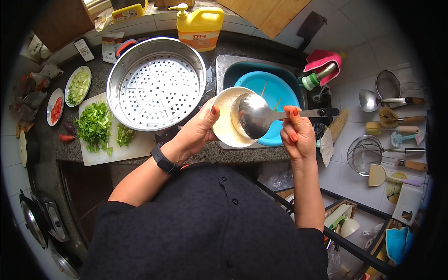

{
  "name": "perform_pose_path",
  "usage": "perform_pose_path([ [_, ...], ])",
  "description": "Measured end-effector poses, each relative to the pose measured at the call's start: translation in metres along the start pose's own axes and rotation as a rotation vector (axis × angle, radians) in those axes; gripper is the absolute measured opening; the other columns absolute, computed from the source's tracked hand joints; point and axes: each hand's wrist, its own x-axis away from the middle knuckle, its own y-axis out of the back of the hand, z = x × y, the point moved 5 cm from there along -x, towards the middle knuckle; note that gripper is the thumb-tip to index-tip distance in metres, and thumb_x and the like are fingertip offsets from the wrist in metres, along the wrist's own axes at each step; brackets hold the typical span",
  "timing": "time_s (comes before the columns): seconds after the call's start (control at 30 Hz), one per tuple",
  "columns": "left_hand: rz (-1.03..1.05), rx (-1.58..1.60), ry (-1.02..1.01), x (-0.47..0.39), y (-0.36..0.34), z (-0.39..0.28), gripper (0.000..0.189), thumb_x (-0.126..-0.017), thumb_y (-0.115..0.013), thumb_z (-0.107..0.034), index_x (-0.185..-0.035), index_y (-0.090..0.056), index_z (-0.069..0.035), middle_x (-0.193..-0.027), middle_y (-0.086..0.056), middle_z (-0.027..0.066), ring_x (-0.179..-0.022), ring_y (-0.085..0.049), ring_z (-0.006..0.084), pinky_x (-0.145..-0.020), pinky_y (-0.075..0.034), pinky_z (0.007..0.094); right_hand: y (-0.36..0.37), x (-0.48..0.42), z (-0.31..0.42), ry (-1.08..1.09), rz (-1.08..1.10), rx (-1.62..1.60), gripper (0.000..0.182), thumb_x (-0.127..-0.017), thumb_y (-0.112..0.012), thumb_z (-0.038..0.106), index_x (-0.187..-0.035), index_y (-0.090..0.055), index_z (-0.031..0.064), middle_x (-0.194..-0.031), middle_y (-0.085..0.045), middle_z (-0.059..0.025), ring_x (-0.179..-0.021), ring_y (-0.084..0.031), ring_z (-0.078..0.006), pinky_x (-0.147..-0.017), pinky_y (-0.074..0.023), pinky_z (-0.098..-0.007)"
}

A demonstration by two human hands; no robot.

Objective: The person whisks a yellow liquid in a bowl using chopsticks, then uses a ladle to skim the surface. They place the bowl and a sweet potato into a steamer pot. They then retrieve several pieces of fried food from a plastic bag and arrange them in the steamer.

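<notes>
My left hand grips a white bowl by its near-left side, thumb over the rim. The bowl is tilted, and a pale residue coats its inner wall. A metal ladle has its shiny round head in the bowl's mouth, hiding part of the inside. My right hand holds the ladle by its handle, to the right of the bowl. Beneath both is a blue plastic basin in the sink, with thin sticks showing in it.
Left of the sink stands a perforated steamer pot. Chopped greens lie on a white cutting board, near plates of cut celery and red pieces. A yellow detergent jug stands behind. Strainers and brushes hang at right.
</notes>
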Motion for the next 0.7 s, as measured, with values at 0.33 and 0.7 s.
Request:
perform_pose_path([
  [0.33,-0.022,-0.048,-0.015,0.005,0.004,0.000,0.087,-0.084,-0.055,-0.063,-0.145,-0.025,-0.008,-0.136,-0.047,0.0133,-0.119,-0.055,0.0227,-0.085,-0.056,0.0387,0.005,0.005,0.015,0.046,-0.052,0.057,0.025,-0.096,-0.058,0.020,-0.099,-0.066,-0.0033,-0.097,-0.069,-0.0116,-0.042,-0.036,-0.0022,-0.039,-0.0255,-0.0174],
  [0.7,-0.054,-0.050,-0.016,0.010,0.007,0.001,0.089,-0.083,-0.056,-0.061,-0.146,-0.023,-0.008,-0.137,-0.045,0.0130,-0.121,-0.053,0.0221,-0.086,-0.055,0.0371,-0.004,0.010,0.031,0.123,-0.033,0.270,0.024,-0.096,-0.058,0.019,-0.100,-0.065,-0.0030,-0.089,-0.067,-0.0076,-0.042,-0.034,-0.0020,-0.040,-0.0239,-0.0181],
])
